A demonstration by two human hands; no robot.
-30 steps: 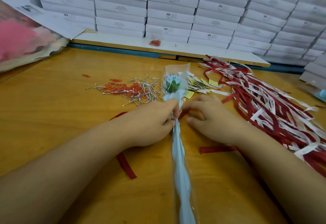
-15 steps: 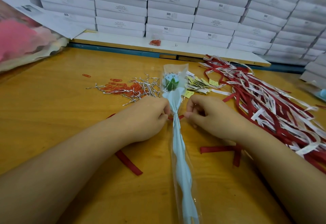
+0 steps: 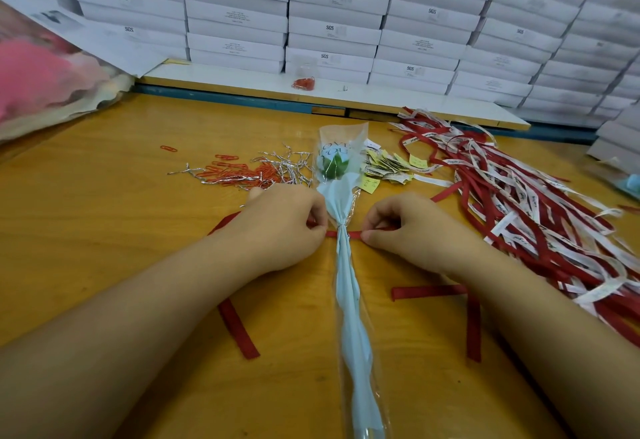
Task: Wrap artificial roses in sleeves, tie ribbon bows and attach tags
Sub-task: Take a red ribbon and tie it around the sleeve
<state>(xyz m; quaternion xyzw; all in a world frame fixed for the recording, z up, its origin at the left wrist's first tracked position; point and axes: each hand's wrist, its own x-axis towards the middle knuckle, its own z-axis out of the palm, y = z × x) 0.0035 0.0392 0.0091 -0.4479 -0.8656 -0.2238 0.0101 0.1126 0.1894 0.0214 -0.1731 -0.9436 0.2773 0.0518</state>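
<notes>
We see the left hand (image 3: pixel 280 227) and the right hand (image 3: pixel 405 227) either side of the wrapped rose (image 3: pixel 346 283), each with fingers curled and pinching the red ribbon (image 3: pixel 354 233). The ribbon crosses the sleeve at its gathered neck, just below the bloom (image 3: pixel 334 161). One loose ribbon end lies on the desk (image 3: pixel 104 231) under the left forearm, another under the right. The rose lies flat in the middle of the desk, bloom pointing away from us, stem running towards us between the arms.

Just beyond the left hand we find orange paper clips (image 3: pixel 242 174) mixed with silver twist ties (image 3: pixel 287 165). Yellow tags (image 3: pixel 388 165) lie beside the bloom on the right, next to a heap of red and white ribbons (image 3: pixel 519 203). White boxes (image 3: pixel 332 23) are stacked along the back.
</notes>
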